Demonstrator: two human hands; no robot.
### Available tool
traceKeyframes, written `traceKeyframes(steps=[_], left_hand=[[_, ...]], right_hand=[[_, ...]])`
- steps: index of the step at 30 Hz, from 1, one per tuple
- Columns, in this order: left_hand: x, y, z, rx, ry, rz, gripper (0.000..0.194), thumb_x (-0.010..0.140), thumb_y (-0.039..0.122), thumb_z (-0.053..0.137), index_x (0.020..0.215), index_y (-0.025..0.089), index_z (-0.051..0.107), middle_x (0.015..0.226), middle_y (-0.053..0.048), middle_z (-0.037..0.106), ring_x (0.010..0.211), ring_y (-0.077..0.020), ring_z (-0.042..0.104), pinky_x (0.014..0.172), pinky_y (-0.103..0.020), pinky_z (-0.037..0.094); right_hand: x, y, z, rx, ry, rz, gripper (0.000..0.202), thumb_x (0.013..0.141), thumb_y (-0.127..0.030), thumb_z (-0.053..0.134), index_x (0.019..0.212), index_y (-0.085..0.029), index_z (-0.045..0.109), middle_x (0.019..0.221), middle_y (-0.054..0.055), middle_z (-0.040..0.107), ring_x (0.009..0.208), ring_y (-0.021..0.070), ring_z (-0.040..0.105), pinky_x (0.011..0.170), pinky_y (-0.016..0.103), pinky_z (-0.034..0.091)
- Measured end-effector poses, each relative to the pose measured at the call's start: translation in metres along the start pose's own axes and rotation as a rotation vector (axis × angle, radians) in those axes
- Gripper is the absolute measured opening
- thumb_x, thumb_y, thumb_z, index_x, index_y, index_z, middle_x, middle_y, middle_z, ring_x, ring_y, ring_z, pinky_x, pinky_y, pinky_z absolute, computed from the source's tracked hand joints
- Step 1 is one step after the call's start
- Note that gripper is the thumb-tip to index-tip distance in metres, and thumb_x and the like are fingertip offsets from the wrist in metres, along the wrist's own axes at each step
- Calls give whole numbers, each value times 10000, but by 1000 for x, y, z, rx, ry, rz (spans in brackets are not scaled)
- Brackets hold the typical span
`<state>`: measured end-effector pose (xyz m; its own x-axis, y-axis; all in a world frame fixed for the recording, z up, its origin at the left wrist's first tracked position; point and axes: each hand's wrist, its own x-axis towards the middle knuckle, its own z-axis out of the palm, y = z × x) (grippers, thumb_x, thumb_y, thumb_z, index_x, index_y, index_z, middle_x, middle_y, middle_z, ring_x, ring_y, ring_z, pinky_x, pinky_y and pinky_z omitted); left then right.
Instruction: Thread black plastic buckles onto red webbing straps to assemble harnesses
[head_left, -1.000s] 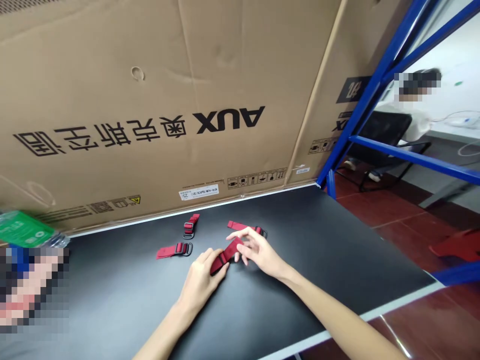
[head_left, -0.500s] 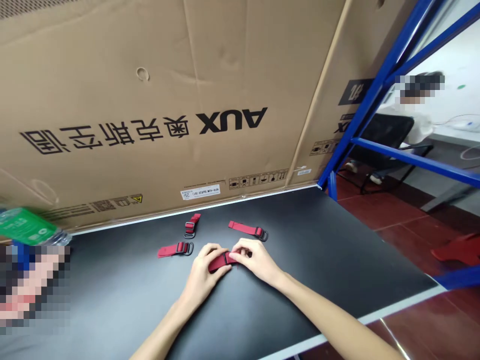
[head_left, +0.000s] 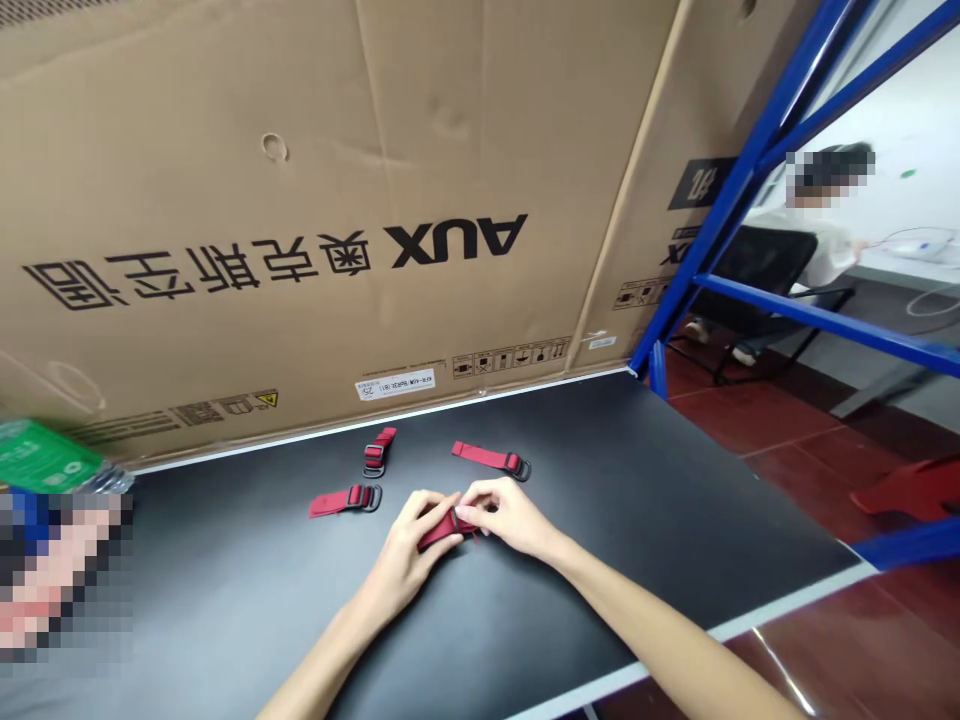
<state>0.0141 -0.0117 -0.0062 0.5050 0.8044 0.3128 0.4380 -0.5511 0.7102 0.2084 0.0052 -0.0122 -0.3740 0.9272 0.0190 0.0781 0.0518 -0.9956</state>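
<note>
Between my two hands is a short red webbing strap [head_left: 439,530] with a black slide buckle [head_left: 454,519] on it. My left hand [head_left: 409,540] grips the strap's left part between thumb and fingers. With thumb and forefinger, my right hand [head_left: 506,515] pinches the strap at the buckle's right side; the fingers hide that end. Three similar red straps with black buckles lie on the black tabletop [head_left: 637,520] beyond my hands: one strap [head_left: 330,503] to the left, another strap [head_left: 379,450] farther back, and a third strap [head_left: 484,456] behind my right hand.
A large cardboard box [head_left: 300,180] stands along the table's back edge. Blue metal framing [head_left: 720,220] rises at the right. A bottle with a green label [head_left: 52,458] is at the left edge. Beyond the frame, a person [head_left: 817,230] sits on a black chair [head_left: 772,270].
The buckle on the held strap is tilted more, and my right fingers have shifted closer to it. The view has moved slightly; the other straps lie as before.
</note>
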Motion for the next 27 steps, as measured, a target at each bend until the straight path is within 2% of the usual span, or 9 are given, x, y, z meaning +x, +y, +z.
traceKeyframes(steps=[6, 11, 15, 18, 20, 23, 27], left_hand=[[-2, -7, 6, 41, 25, 44, 393, 943, 347, 563, 1332, 296, 585, 1020, -76, 636, 967, -236, 595, 879, -389, 536], [-1, -2, 5, 7, 101, 4, 387, 939, 360, 558, 1310, 253, 589, 1065, -91, 671, 988, -246, 628, 892, -400, 540], [-1, 6, 2, 6, 128, -42, 258, 931, 344, 557, 1141, 222, 643, 1070, -87, 702, 980, -242, 662, 888, -384, 550], [-1, 9, 0, -16, 153, -100, 238, 916, 342, 561, 1092, 212, 654, 1065, -80, 725, 973, -238, 684, 891, -382, 554], [-1, 11, -1, -39, 170, -136, 249, 902, 343, 570, 1090, 207, 660, 1058, -80, 737, 961, -237, 696, 886, -375, 558], [0, 12, -1, -58, 188, -155, 237, 880, 338, 582, 1058, 210, 671, 1018, -66, 752, 919, -230, 712, 854, -356, 569], [2, 15, -3, -65, 180, -158, 186, 843, 326, 608, 981, 216, 665, 937, -37, 759, 827, -206, 720, 790, -316, 579]], right_hand=[[0, 2, 1, 92, -44, 17, 486, 697, -635, 719, 648, -164, 608, 564, -19, 564, 484, 118, 515, 543, 283, 463], [2, 7, 3, 136, -11, 4, 468, 745, -626, 690, 853, -175, 623, 639, -19, 584, 510, 125, 554, 571, 289, 486], [2, 7, 1, 132, -12, -31, 456, 774, -593, 684, 942, -172, 633, 717, -7, 598, 551, 119, 557, 601, 287, 491], [-1, 1, 0, 89, -21, -92, 432, 705, -504, 786, 971, -180, 679, 825, 8, 611, 651, 130, 555, 674, 297, 497], [-4, -2, 1, -4, 6, -172, 340, 712, -409, 799, 959, -193, 710, 887, 21, 613, 691, 136, 541, 685, 293, 490], [-6, -3, 3, -159, 51, -283, 214, 773, -281, 728, 971, -200, 725, 902, 33, 623, 660, 130, 520, 619, 270, 472], [-6, -1, 8, -257, 90, -348, 240, 697, -163, 709, 935, -196, 711, 855, 22, 634, 624, 125, 511, 559, 245, 441]])
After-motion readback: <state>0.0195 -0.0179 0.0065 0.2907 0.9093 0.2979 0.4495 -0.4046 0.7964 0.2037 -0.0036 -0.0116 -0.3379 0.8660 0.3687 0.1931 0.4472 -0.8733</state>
